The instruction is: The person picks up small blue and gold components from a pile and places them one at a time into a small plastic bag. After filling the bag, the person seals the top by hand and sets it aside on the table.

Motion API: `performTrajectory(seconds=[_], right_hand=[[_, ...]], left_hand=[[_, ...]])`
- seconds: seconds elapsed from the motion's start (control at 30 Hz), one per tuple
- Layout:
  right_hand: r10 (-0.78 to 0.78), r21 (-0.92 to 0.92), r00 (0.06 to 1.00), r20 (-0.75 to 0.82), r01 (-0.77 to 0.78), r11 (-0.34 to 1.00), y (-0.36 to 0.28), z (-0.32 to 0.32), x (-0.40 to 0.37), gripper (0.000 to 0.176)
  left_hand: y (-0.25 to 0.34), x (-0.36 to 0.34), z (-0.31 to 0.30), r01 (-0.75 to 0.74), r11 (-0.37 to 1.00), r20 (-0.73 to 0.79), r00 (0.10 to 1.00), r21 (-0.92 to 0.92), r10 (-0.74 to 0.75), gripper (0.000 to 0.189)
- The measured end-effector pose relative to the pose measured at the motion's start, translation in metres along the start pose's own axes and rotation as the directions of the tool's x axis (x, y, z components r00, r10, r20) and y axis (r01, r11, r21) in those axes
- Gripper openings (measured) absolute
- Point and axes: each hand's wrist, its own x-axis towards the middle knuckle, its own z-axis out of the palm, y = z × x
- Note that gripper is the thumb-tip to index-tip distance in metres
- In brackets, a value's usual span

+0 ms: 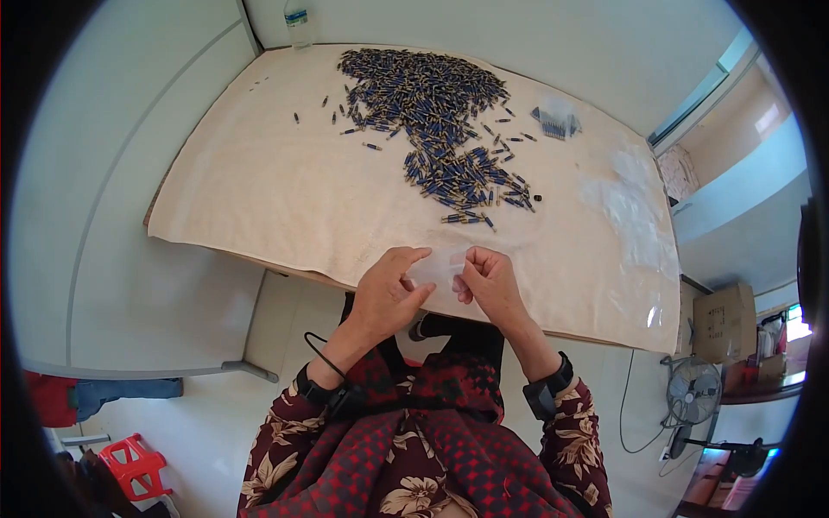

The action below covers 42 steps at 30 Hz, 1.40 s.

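A small clear plastic bag is held between my two hands at the table's front edge. My left hand has its thumb and fingers closed on the bag's left side. On its right side, my right hand pinches the bag near the top. Beyond the hands lies a large pile of small dark blue parts with brass-coloured ends, reaching down toward the bag. A few of these parts lie closest to my hands.
The cream-covered table bears a filled clear bag, loose empty bags and a small black piece. A bottle stands at the back. On the floor are a red stool and a fan.
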Motion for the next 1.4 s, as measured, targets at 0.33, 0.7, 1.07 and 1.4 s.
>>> performTrajectory(seconds=[0.33,0.7,1.07,1.4], right_hand=[[0.068,-0.201,0.992,0.104,-0.046,0.979,0.003,-0.022,-0.02,0.014],[-0.203,-0.389,0.972,0.121,0.235,0.891,-0.034,-0.017,-0.01,0.018],[-0.096,-0.143,0.994,0.057,0.103,0.984,-0.025,-0.015,-0.012,0.016],[0.023,-0.297,0.968,0.249,0.054,0.953,-0.026,-0.035,-0.005,0.011]], left_hand=[[-0.01,0.005,-0.004,0.318,0.808,0.027,0.935,-0.496,-0.352,0.013],[0.003,0.009,0.006,0.272,0.889,0.118,0.962,-0.368,-0.245,0.015],[0.005,0.01,0.013,0.296,0.789,0.143,0.955,-0.538,-0.261,0.01],[-0.001,0.013,0.005,0.329,0.88,0.306,0.925,-0.343,-0.226,0.012]])
